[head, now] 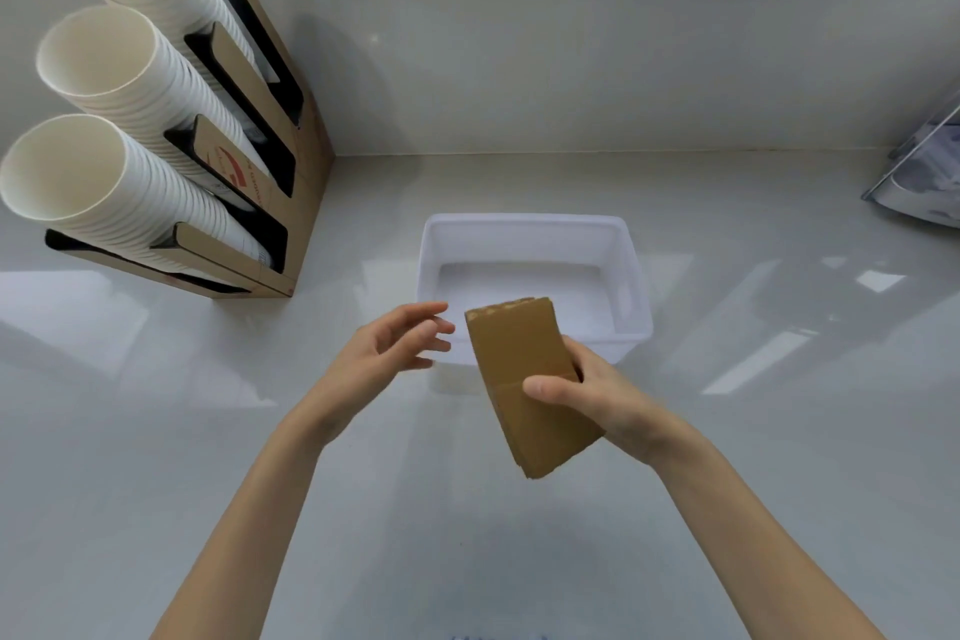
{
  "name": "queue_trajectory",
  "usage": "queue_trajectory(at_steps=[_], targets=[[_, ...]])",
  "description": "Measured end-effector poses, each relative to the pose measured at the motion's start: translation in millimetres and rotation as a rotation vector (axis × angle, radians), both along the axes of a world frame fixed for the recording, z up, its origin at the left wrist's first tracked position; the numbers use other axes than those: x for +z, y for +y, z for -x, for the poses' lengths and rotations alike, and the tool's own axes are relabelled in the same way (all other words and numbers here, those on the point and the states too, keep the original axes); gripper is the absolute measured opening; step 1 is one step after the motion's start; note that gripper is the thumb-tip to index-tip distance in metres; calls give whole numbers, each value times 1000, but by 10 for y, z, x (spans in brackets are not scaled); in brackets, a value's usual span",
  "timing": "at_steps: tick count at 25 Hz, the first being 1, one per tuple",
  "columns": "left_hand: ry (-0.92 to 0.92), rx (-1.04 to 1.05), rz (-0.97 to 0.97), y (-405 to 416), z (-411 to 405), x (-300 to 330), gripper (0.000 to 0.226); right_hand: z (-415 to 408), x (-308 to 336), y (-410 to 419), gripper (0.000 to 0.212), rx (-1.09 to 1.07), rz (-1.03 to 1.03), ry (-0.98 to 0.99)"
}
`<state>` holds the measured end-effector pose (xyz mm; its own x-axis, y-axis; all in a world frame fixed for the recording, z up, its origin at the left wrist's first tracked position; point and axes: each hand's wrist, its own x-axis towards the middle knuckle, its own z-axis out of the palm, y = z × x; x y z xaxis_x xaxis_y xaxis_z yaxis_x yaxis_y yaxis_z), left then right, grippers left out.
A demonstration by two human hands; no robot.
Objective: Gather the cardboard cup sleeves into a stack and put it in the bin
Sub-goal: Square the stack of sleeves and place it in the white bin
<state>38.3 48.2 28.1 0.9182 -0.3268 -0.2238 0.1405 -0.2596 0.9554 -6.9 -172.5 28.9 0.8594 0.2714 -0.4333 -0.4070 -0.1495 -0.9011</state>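
- A person's two bare forearms reach in from the bottom edge over a glossy pale grey countertop [727, 431], seen from above.
- The right hand [597, 392] holds a flat stack of brown corrugated cardboard cup sleeves [524, 379] just below the centre of the view, thumb pressed across the top face and fingers hidden underneath.
- The stack is held clear of the counter, its far end tilted toward 12 o'clock and overlapping the near rim of the bin.
- The left hand [400, 343] holds nothing. It hovers at 9 o'clock of the stack, fingers loosely spread, near the stack's edge but not touching.
- The shallow white rectangular plastic bin [530, 229] sits at 12 o'clock of the hands and looks empty.
- At 10 o'clock, well apart, three slanted columns of white paper cups [104, 120] rest in a brown and black cardboard dispenser rack [291, 203].
- No loose sleeves show on the counter, so gathering looks done and placing remains.
- Risk: only one hand grips the stack, so the sleeves could fan out or slide apart on release.
- Risk: the stack lies slightly askew to the bin, so a corner could catch the near rim and spill sleeves onto the counter.
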Motion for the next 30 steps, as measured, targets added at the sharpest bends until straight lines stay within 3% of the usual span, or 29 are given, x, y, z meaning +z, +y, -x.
queue_trajectory(at_steps=[2, 5, 8, 16, 18, 24, 30], targets=[[-41, 132, -123, -20, -125, -37, 25, -103, 79, -44, 79, -42, -55, -9], [-33, 334, -277, -55, -305, -131, 33, -305, 198, -80, 51, -113, -111, -7], [6, 365, -328, -105, -449, -183, 41, -526, 245, -83, 33, -194, -154, 14], [21, 340, -345, -220, -723, -328, 48, -1135, 45, 78, 31, -368, -200, 173], [-8, 328, -354, -229, -766, -354, 44, -1247, -52, 133, 29, -360, -189, 214], [-146, 313, -374, -231, -756, -492, 39, -1451, -362, 329, 49, -289, -48, 342], [-142, 309, -363, -258, -776, -561, 39, -1536, -513, 588, 43, -218, 44, 380]])
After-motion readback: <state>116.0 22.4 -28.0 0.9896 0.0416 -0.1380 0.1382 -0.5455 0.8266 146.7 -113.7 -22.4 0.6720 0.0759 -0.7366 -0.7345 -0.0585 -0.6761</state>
